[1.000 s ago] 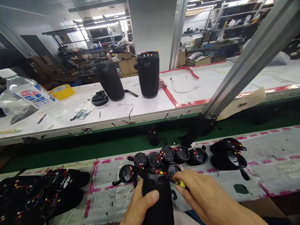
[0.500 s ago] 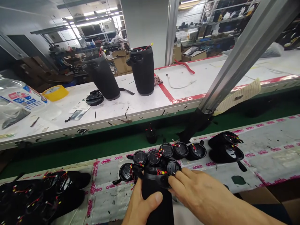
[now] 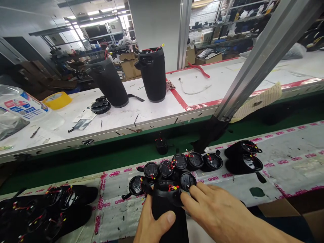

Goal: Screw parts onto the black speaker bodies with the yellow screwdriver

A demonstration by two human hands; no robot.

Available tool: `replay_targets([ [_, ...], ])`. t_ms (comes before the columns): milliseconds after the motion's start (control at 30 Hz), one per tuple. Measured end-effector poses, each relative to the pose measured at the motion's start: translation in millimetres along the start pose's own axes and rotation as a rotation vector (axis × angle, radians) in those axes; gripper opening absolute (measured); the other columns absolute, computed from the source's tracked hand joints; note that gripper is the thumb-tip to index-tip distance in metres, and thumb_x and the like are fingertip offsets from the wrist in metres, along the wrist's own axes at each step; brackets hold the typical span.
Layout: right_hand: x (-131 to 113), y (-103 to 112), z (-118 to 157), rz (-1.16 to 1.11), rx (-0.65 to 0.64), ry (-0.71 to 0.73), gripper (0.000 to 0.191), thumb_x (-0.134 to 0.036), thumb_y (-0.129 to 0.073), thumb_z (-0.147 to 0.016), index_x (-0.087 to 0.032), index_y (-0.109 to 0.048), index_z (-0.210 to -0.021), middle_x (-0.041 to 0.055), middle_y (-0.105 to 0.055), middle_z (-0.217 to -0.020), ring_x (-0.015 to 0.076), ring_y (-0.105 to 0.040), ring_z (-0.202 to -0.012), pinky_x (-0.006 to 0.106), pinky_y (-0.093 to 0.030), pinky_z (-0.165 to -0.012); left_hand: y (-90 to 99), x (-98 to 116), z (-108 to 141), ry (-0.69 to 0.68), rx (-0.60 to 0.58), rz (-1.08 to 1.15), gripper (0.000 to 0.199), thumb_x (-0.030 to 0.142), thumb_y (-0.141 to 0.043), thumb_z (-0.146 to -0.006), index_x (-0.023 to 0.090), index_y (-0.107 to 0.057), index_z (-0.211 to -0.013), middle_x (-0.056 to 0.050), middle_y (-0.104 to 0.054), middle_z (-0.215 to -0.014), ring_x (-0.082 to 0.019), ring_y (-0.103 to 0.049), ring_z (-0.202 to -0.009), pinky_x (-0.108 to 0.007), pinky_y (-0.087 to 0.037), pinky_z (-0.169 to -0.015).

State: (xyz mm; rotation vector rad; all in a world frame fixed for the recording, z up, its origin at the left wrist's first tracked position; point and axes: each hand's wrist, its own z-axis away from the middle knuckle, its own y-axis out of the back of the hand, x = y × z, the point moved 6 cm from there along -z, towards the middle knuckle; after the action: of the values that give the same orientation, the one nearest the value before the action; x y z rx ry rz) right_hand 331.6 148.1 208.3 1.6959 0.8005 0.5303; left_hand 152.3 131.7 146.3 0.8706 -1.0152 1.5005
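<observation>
A black cylindrical speaker housing (image 3: 168, 209) stands nearly upright before me, its open top showing red wires with yellow connectors (image 3: 174, 188). My left hand (image 3: 155, 221) is wrapped round its left side, thumb across the front. At the upper right of the same housing, just below the rim, the fingers of my right hand (image 3: 212, 209) are curled against it by a small black tab. The right thumb is hidden. Right behind the rim is another open-topped housing (image 3: 187, 181), close to the right fingertips.
Several similar housings (image 3: 194, 160) stand beyond my hands on the plastic-wrapped surface (image 3: 113, 189). More are grouped at left (image 3: 37, 212), and two lie at right (image 3: 244, 157). The white bench (image 3: 121, 118) bears two tall speakers, yellow tape (image 3: 57, 100) and a bottle. A metal post (image 3: 253, 67) slants at right.
The held housing has shifted slightly left and tilted a little, with both hands still on it. The view has moved slightly.
</observation>
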Motion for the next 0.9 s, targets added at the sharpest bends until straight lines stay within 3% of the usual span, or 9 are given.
replay_targets([
  [233, -4.8, 4.2, 2.6, 0.088, 0.06, -0.019, 0.056, -0.008, -0.066, -0.058, -0.022, -0.057, -0.112, -0.0012, -0.067, -0.083, 0.023, -0.064, -0.068, 0.038, -0.04, -0.052, -7.7, 4.4, 5.4, 0.013, -0.038, 0.053, 0.087, 0.058, -0.092, -0.07, 0.023, -0.064, -0.145, -0.013, -0.08, -0.134, -0.04, -0.07, -0.131, -0.047, -0.052, -0.115],
  [367, -6.1, 5.1, 1.0, 0.124, 0.021, -0.01, 0.058, -0.008, -0.064, -0.057, -0.021, -0.057, -0.114, -0.0002, -0.067, -0.083, 0.0241, -0.065, -0.067, 0.039, -0.041, -0.052, -7.9, 3.7, 8.2, 0.055, -0.056, 0.039, 0.095, 0.06, -0.092, -0.07, 0.023, -0.057, -0.151, -0.013, -0.08, -0.134, -0.04, -0.073, -0.127, -0.045, -0.057, -0.108],
  [467, -5.9, 7.8, -2.5, 0.151, 0.01, 0.016, 0.056, -0.01, -0.065, -0.058, -0.021, -0.058, -0.113, 0.0004, -0.066, -0.081, 0.0245, -0.064, -0.065, 0.038, -0.042, -0.05, -5.7, 5.1, 8.6, 0.035, -0.043, -0.03, 0.095, 0.061, -0.091, -0.069, 0.022, -0.058, -0.149, -0.013, -0.08, -0.135, -0.039, -0.071, -0.13, -0.045, -0.055, -0.111],
  [733, -8.2, 9.1, -6.7, 0.193, -0.031, 0.062, 0.052, -0.014, -0.067, -0.061, -0.02, -0.058, -0.112, -0.0002, -0.064, -0.079, 0.0233, -0.061, -0.06, 0.037, -0.034, -0.045, 3.5, -0.7, 10.4, 0.009, 0.094, -0.174, 0.09, 0.067, -0.09, -0.063, 0.021, -0.067, -0.137, -0.015, -0.079, -0.137, -0.042, -0.069, -0.132, -0.049, -0.054, -0.114],
  [900, -10.5, 11.8, -10.0, 0.14, -0.06, 0.126, 0.041, -0.013, -0.068, -0.058, -0.024, -0.057, -0.095, -0.0023, -0.06, -0.074, 0.0206, -0.056, -0.059, 0.038, -0.034, -0.047, 11.1, -6.9, 11.5, -0.016, 0.15, -0.241, 0.089, 0.066, -0.091, -0.062, 0.02, -0.068, -0.134, -0.015, -0.08, -0.132, -0.043, -0.071, -0.128, -0.047, -0.055, -0.108],
])
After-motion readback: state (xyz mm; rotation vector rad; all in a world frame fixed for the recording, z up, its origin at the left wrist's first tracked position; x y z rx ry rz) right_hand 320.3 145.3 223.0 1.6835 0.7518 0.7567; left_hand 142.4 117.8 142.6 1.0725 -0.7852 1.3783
